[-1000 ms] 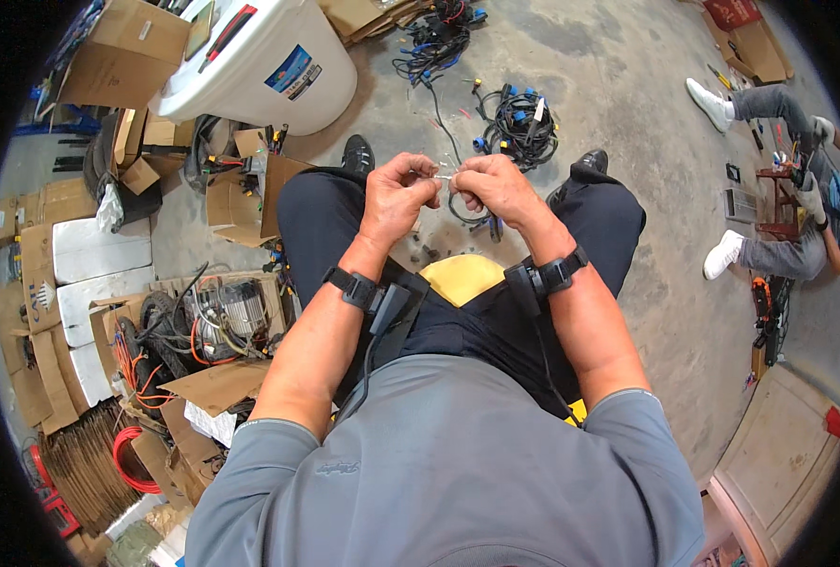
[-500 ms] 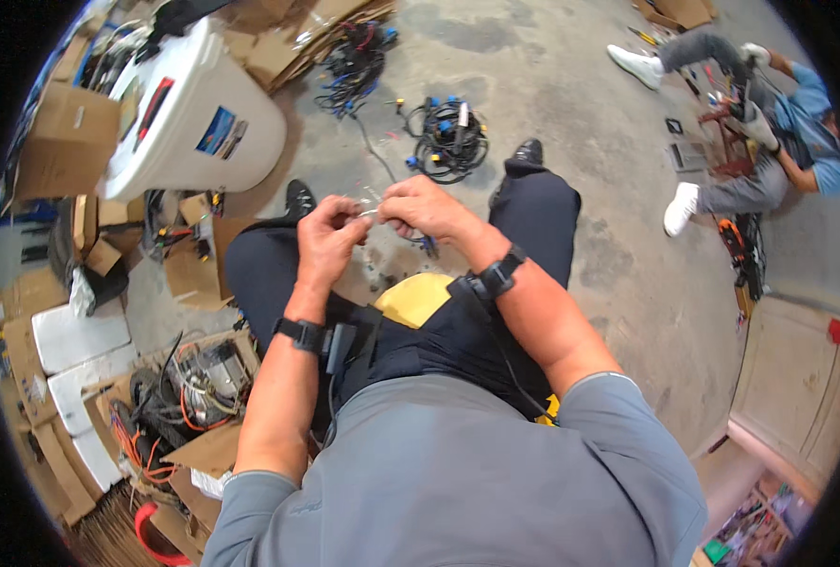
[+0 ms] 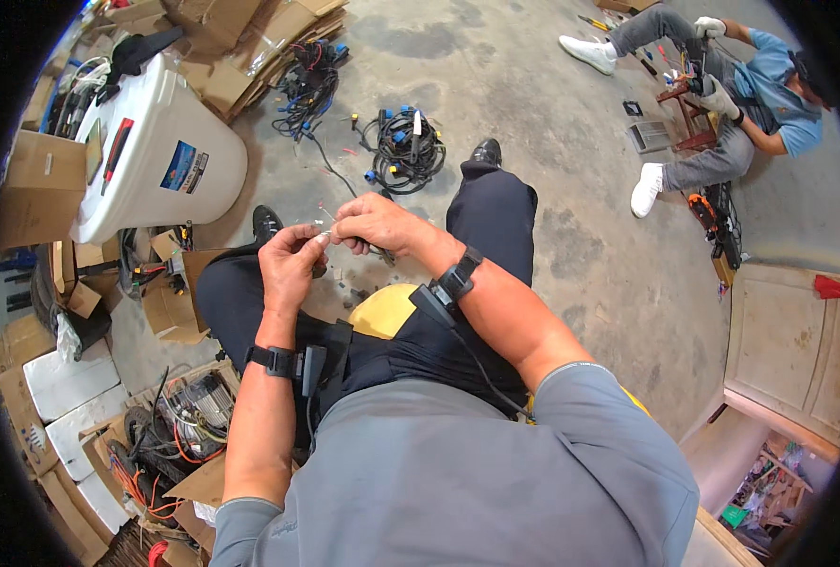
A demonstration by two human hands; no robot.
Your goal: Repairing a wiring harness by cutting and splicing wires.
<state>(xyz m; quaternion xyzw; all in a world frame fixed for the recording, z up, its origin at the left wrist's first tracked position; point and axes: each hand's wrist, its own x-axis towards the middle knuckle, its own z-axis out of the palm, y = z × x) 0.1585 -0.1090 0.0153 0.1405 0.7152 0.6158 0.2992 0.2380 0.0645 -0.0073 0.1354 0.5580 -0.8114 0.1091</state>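
Observation:
Both my hands meet above the floor between my knees, pinching thin wires (image 3: 326,214) at the end of a cable. My left hand (image 3: 288,266) closes thumb and forefinger on a short pale wire end. Against it, my right hand (image 3: 379,225) is closed round the wires, with a fine strand and a small red tip poking out above the fingers. The fingers hide most of the join. A dark cable (image 3: 337,171) runs along the floor from the tangled cable bundle (image 3: 305,92) toward my right hand. Beyond it lies a coiled black cable with blue and yellow connectors (image 3: 407,159).
A yellow stool seat (image 3: 385,311) shows between my thighs. On the left stand a large white tub (image 3: 214,142), cardboard boxes (image 3: 42,189) and a motor (image 3: 203,402). At the far right, a gloved person (image 3: 755,104) sits among tools. A wooden cabinet (image 3: 784,350) stands nearer.
The view has shifted, so the surroundings sit further left and lower. My hands remain together on the wires, and a strand with a red tip now shows above the right fingers.

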